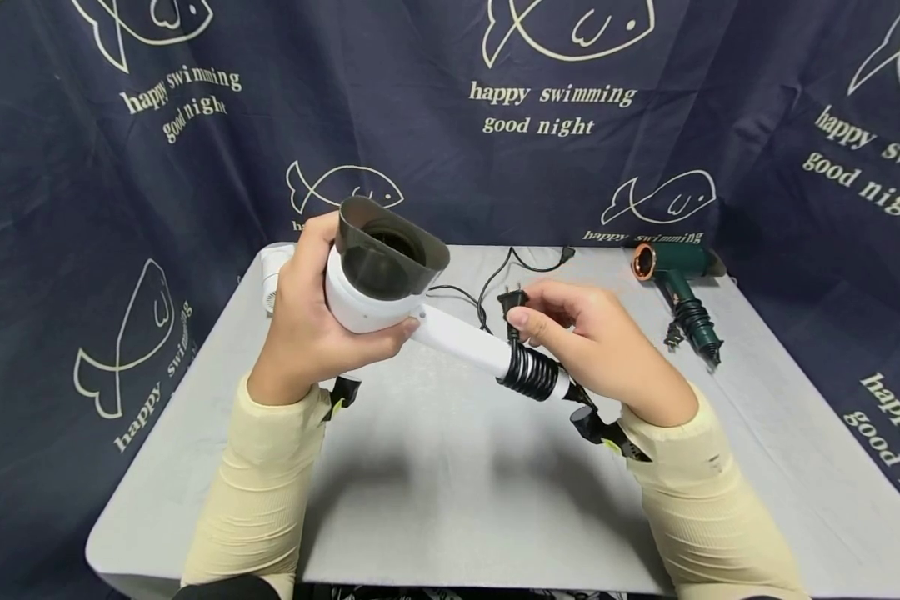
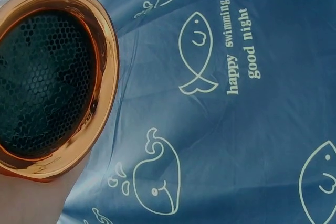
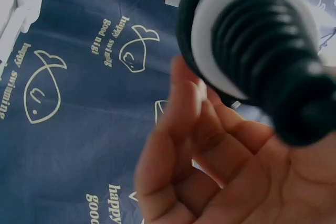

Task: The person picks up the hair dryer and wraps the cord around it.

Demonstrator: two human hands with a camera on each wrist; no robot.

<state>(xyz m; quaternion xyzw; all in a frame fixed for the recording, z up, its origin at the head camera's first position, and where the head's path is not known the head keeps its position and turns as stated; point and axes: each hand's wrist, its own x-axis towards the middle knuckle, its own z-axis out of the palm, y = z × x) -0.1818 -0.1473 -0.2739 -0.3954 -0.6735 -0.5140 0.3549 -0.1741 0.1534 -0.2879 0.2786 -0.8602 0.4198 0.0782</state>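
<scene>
A white hair dryer [image 1: 452, 337] with a dark see-through nozzle [image 1: 392, 250] is held up above the table. My left hand [image 1: 307, 312] grips it round the barrel, thumb across the near side. The left wrist view shows its copper-coloured rear ring [image 2: 108, 77] around a dark mesh. Black cord [image 1: 531, 372] is wound in several turns round the lower handle. My right hand [image 1: 588, 329] pinches the black two-pin plug [image 1: 512, 302] between thumb and fingers, pins upward. In the right wrist view the ribbed cord sleeve [image 3: 262, 40] at the handle's end hides part of the right hand [image 3: 210, 166].
A green hair dryer [image 1: 678, 283] with its cord wrapped round the handle lies at the table's back right. A white appliance [image 1: 272, 271], partly hidden, lies at the back left. A loose black cord with a plug [image 1: 567, 254] trails behind. Dark printed curtains surround the grey table [image 1: 450, 517].
</scene>
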